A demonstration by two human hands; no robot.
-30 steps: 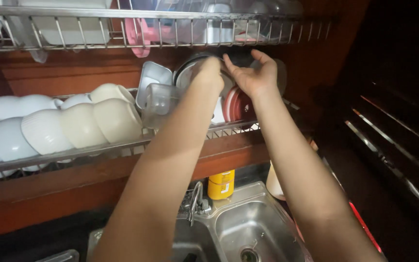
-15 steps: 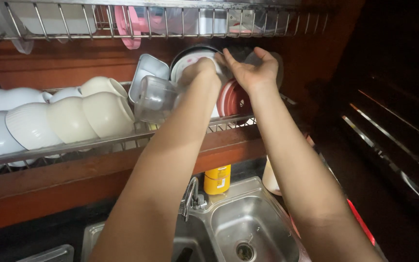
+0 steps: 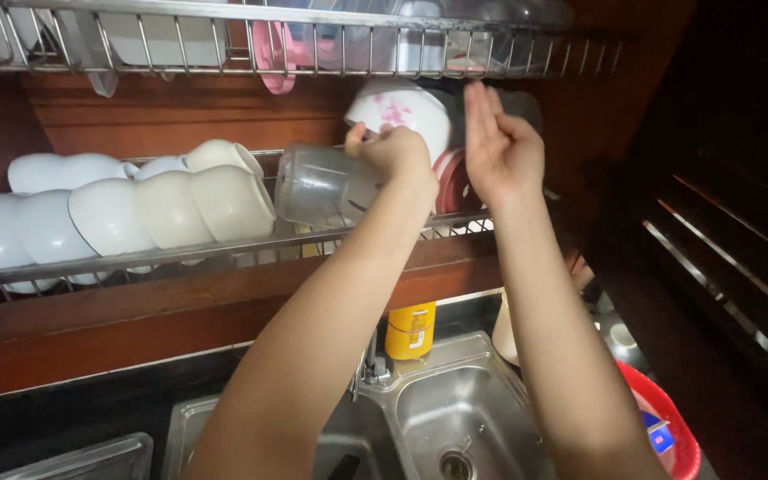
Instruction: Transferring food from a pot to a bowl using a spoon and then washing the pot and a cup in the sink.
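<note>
My left hand [image 3: 395,149] grips the rim of a white bowl with pink flowers [image 3: 399,113], held tilted above the lower wire rack [image 3: 224,252]. My right hand [image 3: 500,147] is flat and open just right of that bowl, fingers pointing up, in front of a dark dish that is mostly hidden. A clear plastic container [image 3: 313,184] lies on its side on the rack just left of my left hand. A red plate [image 3: 449,182] stands on edge between my two wrists.
Several white and cream bowls [image 3: 162,209] stand on edge along the rack's left part. An upper wire rack [image 3: 313,44] holds more dishes and a pink item. Below are a steel sink [image 3: 455,418], a tap, a yellow bottle [image 3: 411,329] and a red basket [image 3: 668,427].
The flowered bowl has come up and out from among the stacked dishes in my left hand. My right hand has let go and opened flat beside it.
</note>
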